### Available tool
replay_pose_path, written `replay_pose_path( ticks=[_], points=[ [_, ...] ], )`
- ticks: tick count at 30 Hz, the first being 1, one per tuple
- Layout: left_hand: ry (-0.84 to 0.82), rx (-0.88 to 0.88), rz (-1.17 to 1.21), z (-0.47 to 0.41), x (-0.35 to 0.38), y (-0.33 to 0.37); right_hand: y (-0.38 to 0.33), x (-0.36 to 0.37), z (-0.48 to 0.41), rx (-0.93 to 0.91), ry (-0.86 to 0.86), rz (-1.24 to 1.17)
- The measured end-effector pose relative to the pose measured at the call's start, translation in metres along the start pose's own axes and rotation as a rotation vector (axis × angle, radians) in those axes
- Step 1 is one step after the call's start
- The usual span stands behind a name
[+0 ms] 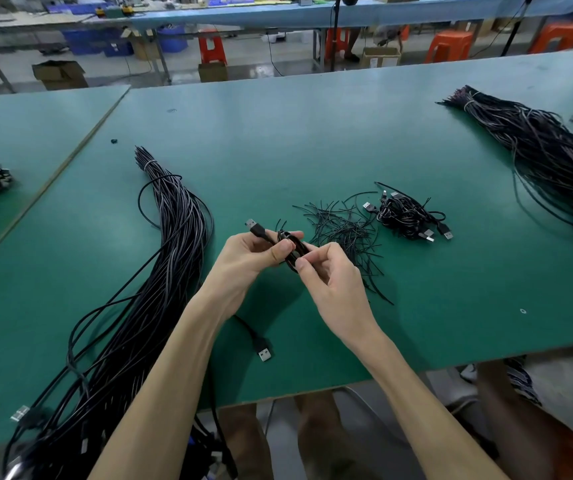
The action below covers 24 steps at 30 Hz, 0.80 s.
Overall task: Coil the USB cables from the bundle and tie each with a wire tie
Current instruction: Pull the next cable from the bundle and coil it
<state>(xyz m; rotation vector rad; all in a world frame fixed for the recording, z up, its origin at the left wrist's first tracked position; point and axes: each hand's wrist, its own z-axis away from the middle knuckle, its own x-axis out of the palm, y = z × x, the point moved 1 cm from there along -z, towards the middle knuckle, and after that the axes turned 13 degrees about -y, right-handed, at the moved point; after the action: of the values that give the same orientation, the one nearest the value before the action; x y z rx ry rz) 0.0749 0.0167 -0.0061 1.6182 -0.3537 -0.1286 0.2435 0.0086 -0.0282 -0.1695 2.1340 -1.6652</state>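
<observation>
Pinching the small black coiled USB cable [290, 250] with left hand [250, 258] and right hand [332, 275], loops could spring apart if either grip slackens before tying.

Work surface: green table [312, 133], butted against a second green table [36, 126] on the left. A small black object [114, 141] lies on the far left part, and a small white ring [523, 311] near the front right. On the floor beyond stand three cardboard boxes [59, 75], a red stool [212, 50], two orange stools [448, 46] and blue bins [96, 41]. A long bench with a light-blue top [278, 13] crosses the background.
</observation>
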Motion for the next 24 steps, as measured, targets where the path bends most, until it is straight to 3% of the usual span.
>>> replay_pose_path(
  ticks=[6, 18, 24],
  points=[
    [0.069, 0.028, -0.029, -0.001, -0.004, -0.001, -0.002, 0.001, 0.000, 0.015, -0.038, -0.004],
    [-0.048, 0.025, -0.269, -0.002, 0.004, 0.002, -0.003, 0.000, 0.001, 0.039, -0.025, -0.021],
    [0.093, 0.073, -0.338, -0.002, 0.009, 0.001, 0.000, 0.002, 0.000, 0.035, -0.037, -0.028]
  ],
)
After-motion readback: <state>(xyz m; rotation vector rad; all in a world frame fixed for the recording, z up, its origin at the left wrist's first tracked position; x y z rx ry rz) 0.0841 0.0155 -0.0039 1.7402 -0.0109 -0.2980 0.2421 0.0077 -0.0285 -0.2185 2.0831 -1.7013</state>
